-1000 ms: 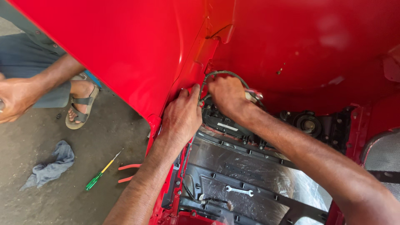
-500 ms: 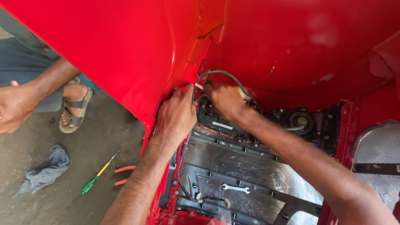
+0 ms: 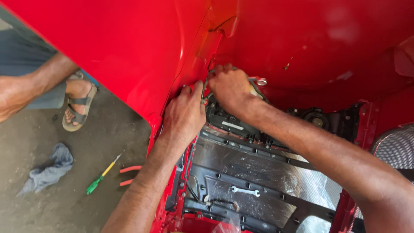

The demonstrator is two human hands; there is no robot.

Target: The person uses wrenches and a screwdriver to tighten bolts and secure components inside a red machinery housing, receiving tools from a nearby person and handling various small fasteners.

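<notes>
I see my left hand (image 3: 183,116) pressed flat against the inner edge of the red body panel (image 3: 129,51), fingers together and pointing toward 12 o'clock; its grip is not closed around anything I can make out, only laid on the metal. My right hand (image 3: 230,88) sits just beside it at 2 o'clock, fingers curled tight on a wrench (image 3: 258,81) whose ring end shows past the knuckles at 3 o'clock. A thin greenish cable (image 3: 206,92) runs down between the two hands, touching or nearly touching both; I cannot tell whether either hand pinches it.

Below the hands, toward 6 o'clock, lies the black engine bay floor (image 3: 258,172) with silver foil matting, and a small silver spanner (image 3: 246,190) rests on it, well apart from both hands. At 3 o'clock from the right hand a round black fitting (image 3: 317,121) sits against the red wall.

Out on the concrete floor (image 3: 86,172), at 8 o'clock from my left hand, lie a green-and-yellow screwdriver (image 3: 101,177), red-handled pliers (image 3: 128,174) just beside it, and a grey rag (image 3: 49,170) further out. At 9 o'clock, another person's arm (image 3: 26,88) and sandalled foot (image 3: 77,105) are in view.
</notes>
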